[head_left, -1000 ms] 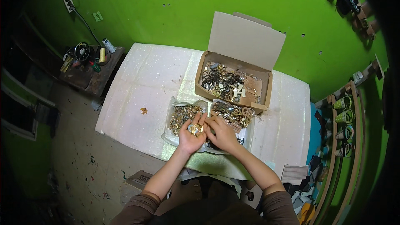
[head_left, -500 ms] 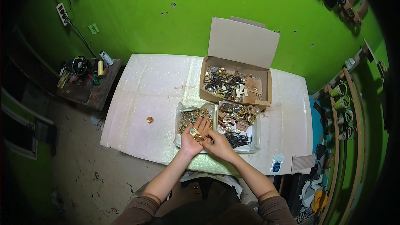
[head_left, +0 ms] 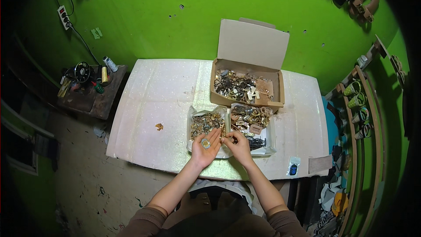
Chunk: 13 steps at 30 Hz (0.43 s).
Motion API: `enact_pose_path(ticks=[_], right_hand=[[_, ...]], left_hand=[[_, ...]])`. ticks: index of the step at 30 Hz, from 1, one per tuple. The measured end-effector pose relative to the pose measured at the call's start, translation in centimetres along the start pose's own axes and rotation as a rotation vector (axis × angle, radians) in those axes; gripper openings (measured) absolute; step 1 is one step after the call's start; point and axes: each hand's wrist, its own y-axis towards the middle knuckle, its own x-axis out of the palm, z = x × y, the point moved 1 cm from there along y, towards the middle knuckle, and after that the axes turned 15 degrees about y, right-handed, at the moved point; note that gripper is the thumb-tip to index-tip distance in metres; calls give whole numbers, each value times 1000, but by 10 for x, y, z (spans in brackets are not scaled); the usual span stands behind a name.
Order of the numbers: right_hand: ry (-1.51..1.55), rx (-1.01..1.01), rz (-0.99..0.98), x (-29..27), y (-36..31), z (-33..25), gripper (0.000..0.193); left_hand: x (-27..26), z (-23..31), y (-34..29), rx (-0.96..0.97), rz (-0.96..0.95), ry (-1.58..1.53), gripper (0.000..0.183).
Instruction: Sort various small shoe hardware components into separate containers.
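My left hand lies palm up with its fingers stretched out, over the near part of a lined tray of small gold and silver metal pieces. On its palm rests a small round ornament, pale-rimmed with a gold middle. Just to the right, my right hand has thumb and forefinger pinched near the left fingertips; whatever is between them is too small to name. Beyond the right hand, a second lined tray holds buckles, metal trims and black beaded or chain-like strands.
Behind the trays, an open cardboard box holds mixed trims. A small packet and a striped card lie at the table's right front. A brown scrap is on the left. Shoe racks stand at right; a sewing machine at far left.
My right hand has moved off the left palm, slightly right and away. The cluster of gold pieces on the palm is no longer seen; one round ornament shows there. The view has shifted slightly.
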Motion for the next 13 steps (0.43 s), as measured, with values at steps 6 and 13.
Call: enact_pose_path(ticks=[6,13], right_hand=[[-126,-237,-116,5,-8,-6,19],[-285,-241,-130,-27,-5,-1,25]], left_hand=[[8,-14,4,-5,-128,-8,38],[2,-38,8,-108,-78,-107,40]])
